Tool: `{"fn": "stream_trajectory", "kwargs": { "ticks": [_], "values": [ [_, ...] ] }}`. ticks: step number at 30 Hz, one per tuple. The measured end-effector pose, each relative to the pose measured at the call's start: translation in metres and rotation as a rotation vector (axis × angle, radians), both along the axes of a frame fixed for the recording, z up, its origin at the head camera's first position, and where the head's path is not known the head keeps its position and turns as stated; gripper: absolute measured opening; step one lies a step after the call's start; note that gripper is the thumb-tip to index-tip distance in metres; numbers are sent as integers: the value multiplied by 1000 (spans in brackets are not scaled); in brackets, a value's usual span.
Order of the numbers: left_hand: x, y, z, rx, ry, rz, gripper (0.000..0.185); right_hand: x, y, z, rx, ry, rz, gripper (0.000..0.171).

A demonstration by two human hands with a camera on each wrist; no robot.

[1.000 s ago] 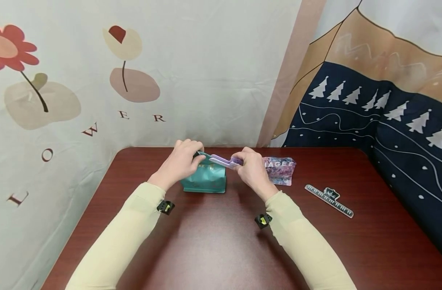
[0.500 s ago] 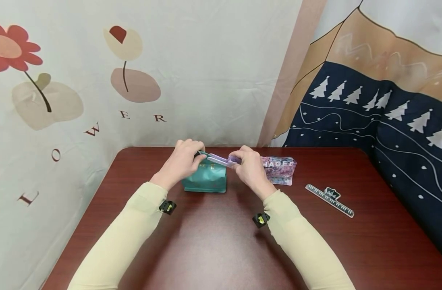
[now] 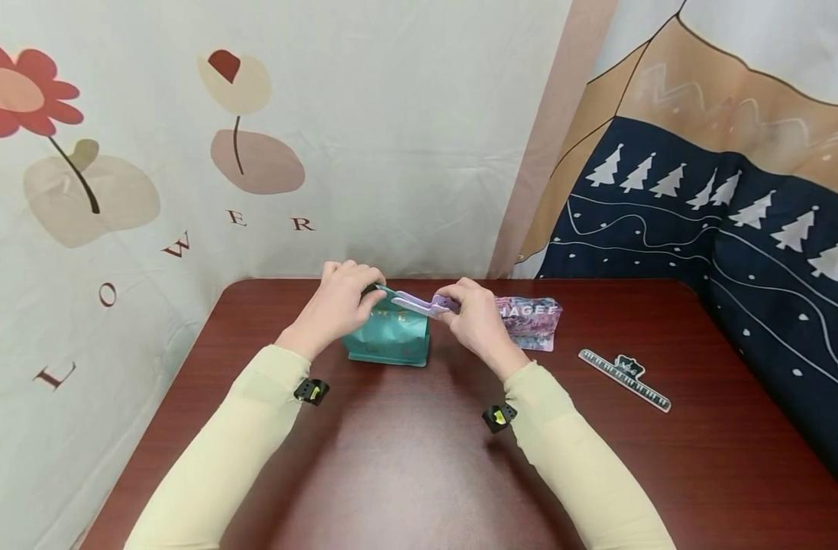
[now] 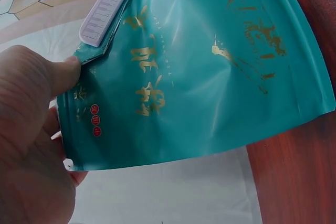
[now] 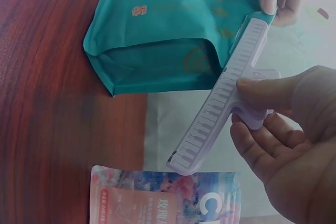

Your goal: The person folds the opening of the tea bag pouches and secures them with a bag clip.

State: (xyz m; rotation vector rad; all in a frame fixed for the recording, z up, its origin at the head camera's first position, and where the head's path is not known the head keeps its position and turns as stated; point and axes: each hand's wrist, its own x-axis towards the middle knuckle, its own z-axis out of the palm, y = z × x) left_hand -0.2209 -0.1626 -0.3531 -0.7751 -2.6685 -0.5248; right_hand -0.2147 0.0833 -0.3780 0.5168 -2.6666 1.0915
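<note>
A teal stand-up pouch (image 3: 391, 340) with gold lettering is at the back of the table, its top edge folded over. My left hand (image 3: 339, 305) pinches that folded edge at its left end between thumb and fingers. A lilac, ruler-like bag clip (image 5: 220, 98) with a keyboard pattern lies along the fold. Its handle is squeezed between the thumb and fingers of my right hand (image 3: 477, 313). In the left wrist view, the clip's end comes close to my left thumb. On the right, the clip's other end sticks out past the pouch.
Behind my right hand stands a pink and blue patterned pouch (image 3: 538, 328), partly hidden in the head view. Farther right, a black and white keyboard-patterned clip (image 3: 625, 380) lies on the brown table (image 3: 405, 473). Printed cloth (image 3: 405, 153) hangs along the table's back edge.
The clip has slid slightly left along the pouch's top with my right hand. My left hand has shifted a little left, and the pouch's base now sits slightly tilted.
</note>
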Motion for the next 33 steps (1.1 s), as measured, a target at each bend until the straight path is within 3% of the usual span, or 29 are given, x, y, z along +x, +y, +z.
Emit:
{"fn": "stream_trajectory", "kwargs": {
  "ticks": [8, 12, 20, 33],
  "values": [
    [0, 1, -3, 53, -25, -12, 7, -2, 3, -4, -68, -40, 0, 25],
    [0, 1, -4, 88, -34, -18, 6, 0, 2, -3, -92, -13, 3, 24],
    [1, 1, -3, 106, -45, -13, 7, 1, -1, -4, -78, 59, -4, 21],
    [1, 2, -4, 104, -51, -10, 8, 3, -10, -1, -66, 64, -35, 20]
  ]
}}
